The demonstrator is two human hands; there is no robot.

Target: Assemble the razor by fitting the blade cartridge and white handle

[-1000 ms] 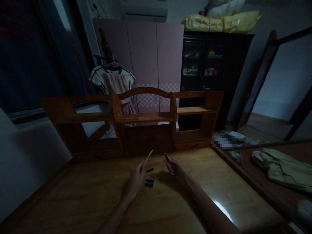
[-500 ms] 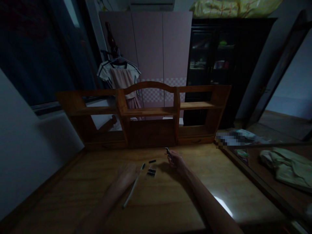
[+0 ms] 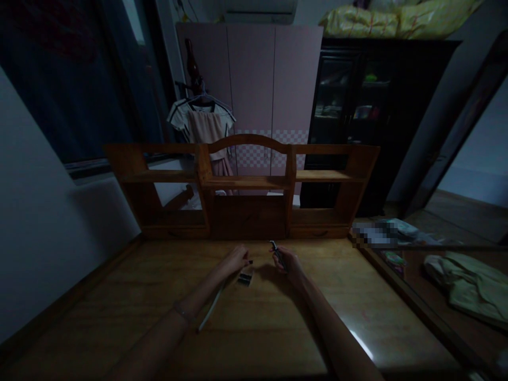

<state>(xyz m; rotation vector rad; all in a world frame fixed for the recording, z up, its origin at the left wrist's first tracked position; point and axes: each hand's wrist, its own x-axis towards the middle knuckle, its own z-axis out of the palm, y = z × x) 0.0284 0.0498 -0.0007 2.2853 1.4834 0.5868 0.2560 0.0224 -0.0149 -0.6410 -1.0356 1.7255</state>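
Note:
My left hand (image 3: 237, 257) reaches over the desk with its fingers closed at a small black strip (image 3: 251, 262); only the strip's right end shows. In my right hand (image 3: 289, 262) is a slim dark tool (image 3: 279, 256) with a thin, shiny, bent tip pointing up and left. Its exact kind is too small to make out. Just below my left fingertips lie short black pieces (image 3: 245, 279) close together on the desk. A long, thin pale stick (image 3: 213, 307) rests along my left forearm, its upper end hidden by the hand.
The wooden desk (image 3: 270, 328) carries a low shelf unit (image 3: 246, 182) along its back edge. Right of the desk, a lower surface holds a pale green cloth (image 3: 468, 280) and plastic-wrapped things (image 3: 400, 228). A wall (image 3: 91, 233) stands close on the left.
My left hand has moved up and right from beside the pale stick to the small black strip. My right hand keeps the tool in about the same place. The view has shifted slightly.

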